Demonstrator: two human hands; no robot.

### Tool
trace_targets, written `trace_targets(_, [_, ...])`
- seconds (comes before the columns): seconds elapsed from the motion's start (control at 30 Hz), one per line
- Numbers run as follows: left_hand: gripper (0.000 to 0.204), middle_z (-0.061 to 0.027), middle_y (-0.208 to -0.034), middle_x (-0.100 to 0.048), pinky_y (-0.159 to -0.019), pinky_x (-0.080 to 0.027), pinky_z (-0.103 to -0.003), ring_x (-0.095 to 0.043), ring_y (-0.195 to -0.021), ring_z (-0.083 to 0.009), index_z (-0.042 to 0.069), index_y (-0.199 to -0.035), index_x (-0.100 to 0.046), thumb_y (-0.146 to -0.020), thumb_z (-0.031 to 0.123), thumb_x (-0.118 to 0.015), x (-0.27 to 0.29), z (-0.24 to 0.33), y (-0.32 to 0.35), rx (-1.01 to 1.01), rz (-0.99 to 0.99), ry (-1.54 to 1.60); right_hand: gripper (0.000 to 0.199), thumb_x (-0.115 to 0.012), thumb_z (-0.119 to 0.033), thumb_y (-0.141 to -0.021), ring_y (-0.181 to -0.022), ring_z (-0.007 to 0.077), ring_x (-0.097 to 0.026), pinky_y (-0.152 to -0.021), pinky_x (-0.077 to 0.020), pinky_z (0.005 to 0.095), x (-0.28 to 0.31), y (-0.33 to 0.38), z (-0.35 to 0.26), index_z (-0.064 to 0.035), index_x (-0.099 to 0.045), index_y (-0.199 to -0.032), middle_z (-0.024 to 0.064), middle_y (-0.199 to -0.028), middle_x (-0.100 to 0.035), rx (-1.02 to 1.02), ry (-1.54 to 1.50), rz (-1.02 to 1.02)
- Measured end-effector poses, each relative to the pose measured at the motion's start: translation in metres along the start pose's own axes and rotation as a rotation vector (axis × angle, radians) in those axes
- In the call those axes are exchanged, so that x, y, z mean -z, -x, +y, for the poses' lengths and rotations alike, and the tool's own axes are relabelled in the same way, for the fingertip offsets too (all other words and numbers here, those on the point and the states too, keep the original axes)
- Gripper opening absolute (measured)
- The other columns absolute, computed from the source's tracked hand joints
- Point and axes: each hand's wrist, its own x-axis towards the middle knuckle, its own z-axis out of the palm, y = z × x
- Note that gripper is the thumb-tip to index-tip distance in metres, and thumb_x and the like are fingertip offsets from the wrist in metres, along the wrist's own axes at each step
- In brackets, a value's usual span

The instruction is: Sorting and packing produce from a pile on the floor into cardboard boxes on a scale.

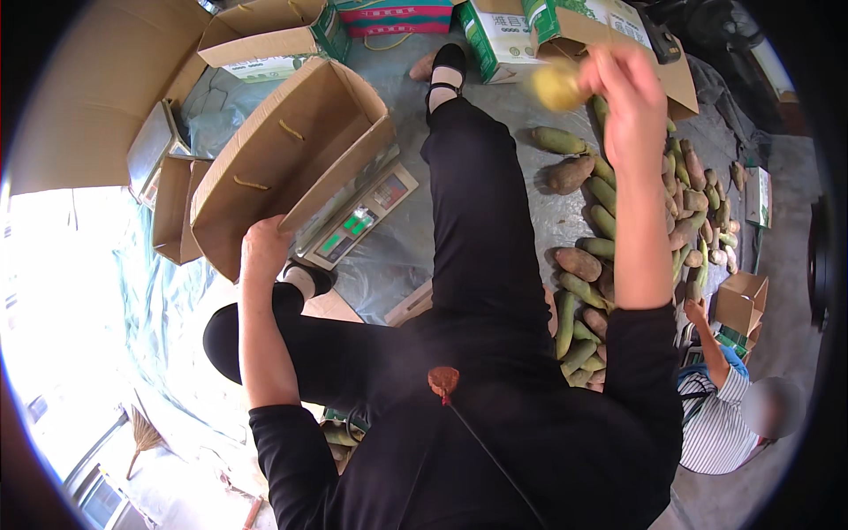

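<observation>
My left hand (264, 250) grips the near edge of an open cardboard box (305, 115) with rope handles. That box stands tilted on a digital scale (353, 221) with green lit digits; its bottom is hidden. My right hand (629, 88) is raised at the upper right, its fingers closed on a yellow-green roundish piece (558, 86) smeared by motion, so its kind is unclear. Below that hand, green radishes (558, 140) and brown sweet potatoes (570, 175) lie heaped on plastic sheeting, partly covered by my right forearm.
More boxes stand at the far side: an open one (256, 40), a red one (395, 18) and a green-white one (496, 44). A smaller open box (175, 208) sits left of mine. At right, a co-worker in a striped shirt (720, 424) reaches toward the heap. A broom (143, 433) lies lower left.
</observation>
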Motion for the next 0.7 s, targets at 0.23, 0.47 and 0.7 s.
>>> trace_targets(0.23, [0.030,-0.0234,-0.092,-0.064,-0.081,-0.047,-0.045,-0.060,-0.091,-0.0399,0.003,-0.103,-0.066,-0.075,0.015,-0.064,-0.011,-0.020,-0.008,-0.121,0.029,-0.035,0.009,-0.057,-0.008,-0.081,-0.065,0.0091,-0.054,-0.062,-0.0427,0.0263,-0.144,-0.056,-0.022,-0.0014,-0.060,-0.076,0.0041,-0.067,-0.060,0.053,-0.111,-0.264])
trace_targets(0.47, [0.028,-0.0259,-0.090,-0.064,-0.079,-0.047,-0.044,-0.060,-0.090,-0.0414,-0.001,-0.100,-0.064,-0.074,0.011,-0.064,-0.015,-0.025,-0.016,-0.129,0.011,-0.095,0.009,-0.055,-0.013,-0.084,-0.069,0.0275,-0.065,-0.060,-0.0482,0.0397,-0.254,-0.016,0.056,-0.0061,-0.058,-0.079,0.0139,-0.071,-0.064,-0.101,0.044,-0.236])
trace_targets(0.7, [0.025,-0.0228,-0.080,-0.064,-0.072,-0.047,-0.040,-0.062,-0.076,-0.0357,-0.003,-0.096,-0.063,-0.077,0.012,-0.060,-0.004,-0.006,-0.001,-0.146,-0.023,0.077,0.023,-0.060,-0.019,-0.082,-0.099,0.0201,-0.063,-0.073,-0.0462,0.0445,-0.302,0.039,0.084,-0.0193,-0.072,-0.101,0.0015,-0.106,-0.069,-0.104,0.852,-1.017])
